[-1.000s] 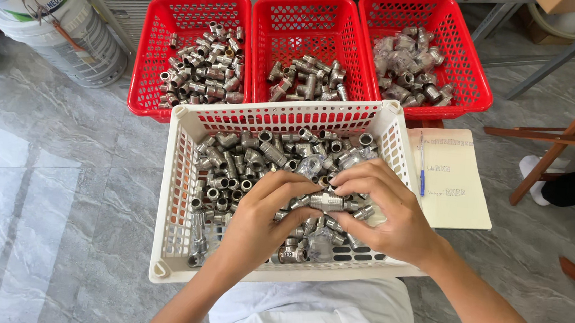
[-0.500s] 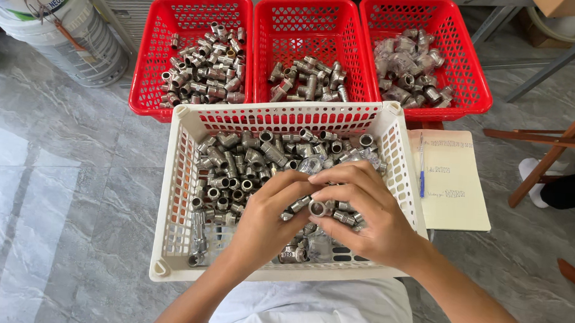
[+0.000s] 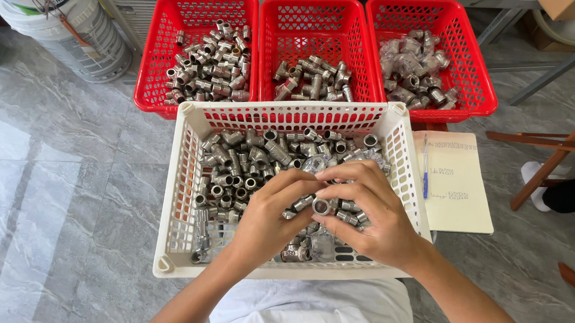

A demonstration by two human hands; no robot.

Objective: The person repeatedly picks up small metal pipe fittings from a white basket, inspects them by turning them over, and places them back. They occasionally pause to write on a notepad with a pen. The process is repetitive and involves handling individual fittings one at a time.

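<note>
A white plastic basket (image 3: 184, 195) rests on my lap, full of several small silver metal pipe fittings (image 3: 247, 162). Both hands are inside it, over the pile. My left hand (image 3: 270, 217) pinches a short fitting (image 3: 301, 201) with its fingertips. My right hand (image 3: 372, 211) holds a round silver fitting (image 3: 322, 206) with its open end facing up, right against the left hand's piece. The fingers hide part of both pieces.
Three red baskets stand behind the white one: the left (image 3: 200, 54) and the middle (image 3: 315, 49) hold loose fittings, the right (image 3: 430, 53) holds bagged ones. A notepad (image 3: 458, 183) with a blue pen (image 3: 426, 171) lies at right. White buckets (image 3: 55, 17) at far left, wooden legs (image 3: 558, 143) at right.
Both hands stayed over the pile. The right hand's fitting has turned so its round opening now faces up, and the fingertips of both hands have drawn closer together.
</note>
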